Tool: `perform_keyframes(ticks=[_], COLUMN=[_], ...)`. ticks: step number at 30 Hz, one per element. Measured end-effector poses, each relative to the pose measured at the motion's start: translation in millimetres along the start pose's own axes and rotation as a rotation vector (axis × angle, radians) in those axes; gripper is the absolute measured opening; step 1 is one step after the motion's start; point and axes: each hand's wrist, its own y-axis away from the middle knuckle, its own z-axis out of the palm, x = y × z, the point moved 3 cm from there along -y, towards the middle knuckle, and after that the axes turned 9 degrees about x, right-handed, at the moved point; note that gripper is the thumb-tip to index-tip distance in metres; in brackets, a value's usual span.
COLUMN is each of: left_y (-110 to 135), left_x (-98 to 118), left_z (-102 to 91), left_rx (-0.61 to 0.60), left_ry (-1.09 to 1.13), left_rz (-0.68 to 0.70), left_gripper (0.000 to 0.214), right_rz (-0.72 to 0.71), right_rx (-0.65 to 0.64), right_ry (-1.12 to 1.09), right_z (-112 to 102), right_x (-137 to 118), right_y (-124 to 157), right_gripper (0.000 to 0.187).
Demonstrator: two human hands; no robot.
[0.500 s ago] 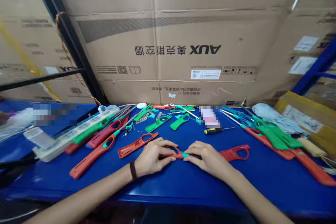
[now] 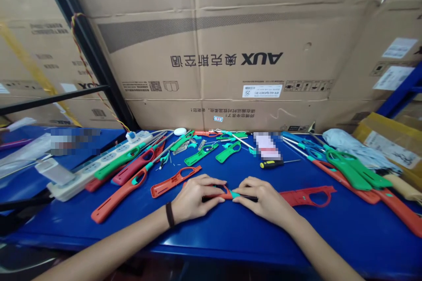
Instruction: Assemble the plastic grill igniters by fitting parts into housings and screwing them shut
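One orange plastic handle with a teal plastic collar lies left to right, near centre of the glossy blue tabletop; left hand closed on the handle, right hand pinching at the collar, neither nearer.

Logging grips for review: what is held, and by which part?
An orange lighter: left hand around its handle, right hand pinching at its teal collar.

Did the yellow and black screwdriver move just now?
No. Against the big cardboard carton, the screwdriver lies in the same spot, pointing the same way.
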Motion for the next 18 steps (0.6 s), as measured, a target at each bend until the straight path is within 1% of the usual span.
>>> perform_keyframes(ticks=[3,6,8,10,12,14,16,18], left_y=[0.2,-0.5,-1.9,-3.7,-4.8,-3.2,0.3,5.3], left_x=[1.6,-0.8,-8.5,-21.7,-39.9,-59.3,-73.4,-83.0], left_z=[-0.7,-6.6,-16.2,-31.8,-50.5,-70.2,-86.9,-96.8], left_rx=[0.023,0.089,0.155,0.212,0.177,0.097,0.052,0.021], left_ry=[-0.032,-0.096,-0.152,-0.221,-0.306,-0.430,-0.457,-0.478], left_rz=[0.035,0.062,0.034,-0.028,-0.134,-0.251,-0.284,-0.314], left_gripper=[0.023,0.025,0.024,0.023,0.024,0.024,0.021,0.019], right_rz=[0.023,0.032,0.047,0.071,0.092,0.106,0.118,0.128], right_rx=[0.017,0.061,0.073,0.062,0.041,0.026,0.027,0.026], right_ry=[0.041,0.086,0.111,0.131,0.147,0.162,0.173,0.177], right_z=[-6.6,-14.5,-17.9,-19.4,-19.9,-20.3,-20.9,-20.9], right_x=[4.7,12.2,17.7,22.2,25.2,27.3,29.3,31.3], right_y=[1.1,1.0,0.9,0.8,0.9,1.1,1.8,2.9], right_gripper=[0.019,0.019,0.019,0.018,0.018,0.019,0.020,0.021])
